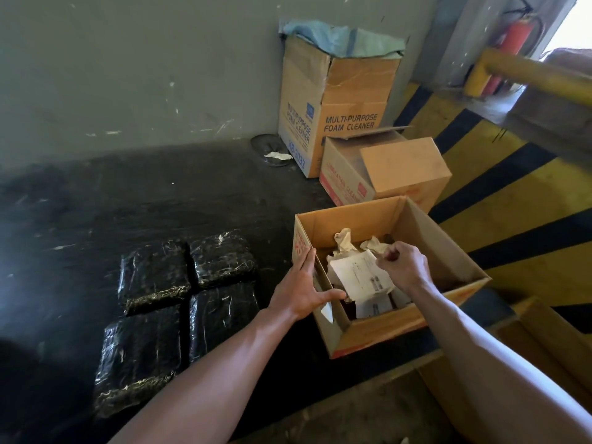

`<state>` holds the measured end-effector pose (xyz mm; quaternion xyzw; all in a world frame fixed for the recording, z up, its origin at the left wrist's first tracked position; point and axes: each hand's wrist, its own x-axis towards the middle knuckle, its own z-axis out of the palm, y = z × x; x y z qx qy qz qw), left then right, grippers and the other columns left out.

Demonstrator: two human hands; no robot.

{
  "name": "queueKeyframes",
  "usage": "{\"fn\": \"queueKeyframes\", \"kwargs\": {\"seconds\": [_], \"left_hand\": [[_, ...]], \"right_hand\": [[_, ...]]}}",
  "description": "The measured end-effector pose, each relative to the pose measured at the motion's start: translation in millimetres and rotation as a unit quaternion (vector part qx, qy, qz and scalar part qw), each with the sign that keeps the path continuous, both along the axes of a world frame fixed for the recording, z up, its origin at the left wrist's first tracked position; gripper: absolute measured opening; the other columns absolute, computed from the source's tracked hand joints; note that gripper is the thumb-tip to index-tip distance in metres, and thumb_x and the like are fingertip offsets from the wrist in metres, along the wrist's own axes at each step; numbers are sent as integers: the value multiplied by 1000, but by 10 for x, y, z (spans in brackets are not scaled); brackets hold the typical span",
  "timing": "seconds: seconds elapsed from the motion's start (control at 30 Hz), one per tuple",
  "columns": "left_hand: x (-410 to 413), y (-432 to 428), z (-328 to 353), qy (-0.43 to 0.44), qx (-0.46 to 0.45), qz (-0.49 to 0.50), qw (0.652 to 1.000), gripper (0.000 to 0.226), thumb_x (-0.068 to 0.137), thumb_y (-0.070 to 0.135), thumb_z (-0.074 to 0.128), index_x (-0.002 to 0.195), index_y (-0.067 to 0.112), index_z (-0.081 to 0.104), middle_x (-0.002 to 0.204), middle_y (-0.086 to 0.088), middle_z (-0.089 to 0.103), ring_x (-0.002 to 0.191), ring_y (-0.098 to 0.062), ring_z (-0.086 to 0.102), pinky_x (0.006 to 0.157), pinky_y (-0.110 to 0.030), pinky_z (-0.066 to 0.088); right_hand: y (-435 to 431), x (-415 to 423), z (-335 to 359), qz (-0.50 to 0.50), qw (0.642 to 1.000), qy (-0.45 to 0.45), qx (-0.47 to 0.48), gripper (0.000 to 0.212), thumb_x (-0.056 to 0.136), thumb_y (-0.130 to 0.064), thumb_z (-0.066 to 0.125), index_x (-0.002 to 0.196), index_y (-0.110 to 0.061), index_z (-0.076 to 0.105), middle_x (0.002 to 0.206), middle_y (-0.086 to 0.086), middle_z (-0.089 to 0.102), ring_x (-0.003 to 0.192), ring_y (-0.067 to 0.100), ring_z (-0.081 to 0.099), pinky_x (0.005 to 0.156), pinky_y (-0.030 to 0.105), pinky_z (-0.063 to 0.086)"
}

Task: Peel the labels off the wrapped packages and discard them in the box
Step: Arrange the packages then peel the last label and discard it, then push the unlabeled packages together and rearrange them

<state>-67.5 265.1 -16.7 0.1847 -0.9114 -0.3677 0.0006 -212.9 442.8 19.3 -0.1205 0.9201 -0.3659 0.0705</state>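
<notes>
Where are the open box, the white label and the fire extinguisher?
open box [352, 221], head view, far inner wall.
white label [360, 278], head view, printed face.
fire extinguisher [515, 38], head view, red body.

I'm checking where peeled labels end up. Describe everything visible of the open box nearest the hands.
The open box is brown corrugated cardboard with red print outside, upright on the dark floor right of the wrapped packages. Inside lie crumpled paper and white labels; the right hand pinches the top one. The left hand rests against its left wall.
</notes>
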Motion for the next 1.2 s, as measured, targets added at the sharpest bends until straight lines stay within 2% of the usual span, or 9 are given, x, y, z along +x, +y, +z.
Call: {"fn": "queueKeyframes", "kwargs": {"seconds": [0.17, 0.33, 0.5, 0.57, 0.7, 0.87, 1.0, 1.13, 1.2], "left_hand": [[166, 28, -73, 31, 70, 44, 996, 125, 70, 75, 68, 160, 17, 3, 167, 3, 3, 152, -17, 10, 118, -43, 22], [577, -241, -252, -8, 27, 105, 994, 110, 79, 75, 57, 159, 24, 2, 167, 6, 0, 152, -18, 13, 117, -50, 29], [1110, -676, -361, 12, 57, 227, 972, 95, 87, 64, 59, 159, 23, 12, 165, 4, 14, 148, -19, 27, 116, -42, 33], [1300, -806, -362, 17, 61, 268, 961, 90, 89, 60, 60, 159, 22, 16, 164, 3, 18, 146, -20, 30, 113, -39, 34], [1593, -959, -423, 10, 98, 343, 934, 82, 92, 51, 62, 157, 23, 22, 161, 0, 27, 142, -23, 36, 106, -37, 37], [1766, -946, -570, -29, 159, 371, 915, 79, 92, 41, 66, 155, 17, 26, 148, -3, 44, 127, -16, 49, 102, -30, 40], [1785, -910, -718, -49, 195, 355, 913, 64, 88, 35, 72, 144, 27, 40, 131, 5, 59, 114, -13, 59, 97, -29, 47], [1804, -939, -802, -62, 202, 334, 919, 79, 83, 29, 78, 149, 28, 35, 127, 13, 53, 122, -14, 55, 94, -25, 42], [1830, -960, -871, -71, 190, 323, 924, 91, 78, 32, 82, 152, 34, 30, 137, 10, 54, 127, -17, 53, 102, -31, 43]], "right_hand": [[-60, 29, 49, 2, 1000, -3, -13, 13, 78, -22, 79, 82, -17, 69, 88, -1, 70, 85, 20, 66, 73, 40, 59], [-407, 165, 211, 50, 998, 10, -29, 14, 83, -32, 77, 88, -23, 68, 88, -6, 69, 85, 15, 65, 77, 34, 56], [-1007, 483, 279, 143, 988, 8, -58, 12, 87, -25, 75, 93, -17, 68, 81, -13, 65, 73, 1, 63, 60, 14, 45], [-1249, 604, 189, 175, 983, 4, -60, 22, 87, -30, 74, 99, -13, 68, 87, -6, 70, 79, 8, 68, 67, 20, 51], [-1666, 859, -86, 224, 974, -24, -30, 57, 85, -43, 74, 133, -17, 58, 117, -3, 68, 100, 10, 64, 84, 25, 52], [-1878, 1191, -627, 259, 959, -106, 52, 67, 85, -44, 73, 142, -17, 50, 133, 2, 63, 118, 17, 61, 99, 33, 50], [-1803, 1384, -1056, 275, 940, -172, 107, 74, 85, -43, 74, 147, -17, 44, 142, 6, 56, 128, 21, 55, 104, 33, 44], [-1676, 1588, -1312, 265, 946, -165, 90, 91, 83, -46, 75, 157, -20, 28, 152, 8, 45, 139, 24, 43, 110, 35, 36], [-1613, 1644, -1370, 269, 945, -178, 55, 97, 82, -46, 76, 159, -23, 21, 156, 6, 41, 142, 23, 40, 110, 32, 34]]}}
